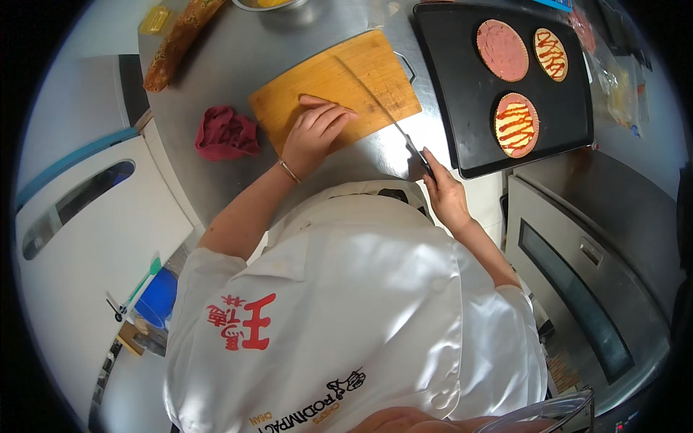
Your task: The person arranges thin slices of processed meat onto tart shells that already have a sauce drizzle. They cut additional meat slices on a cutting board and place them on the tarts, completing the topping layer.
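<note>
Now the left hand rests flat on the bare rectangular wooden cutting board, fingers spread. The right hand grips a long steel knife whose blade lies just beside those fingers; a careless draw could nick them.

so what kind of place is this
Probably a commercial kitchen: a stainless steel worktop, a black baking tray of round sauced bases, and a wooden chopping board under the left hand.
</note>
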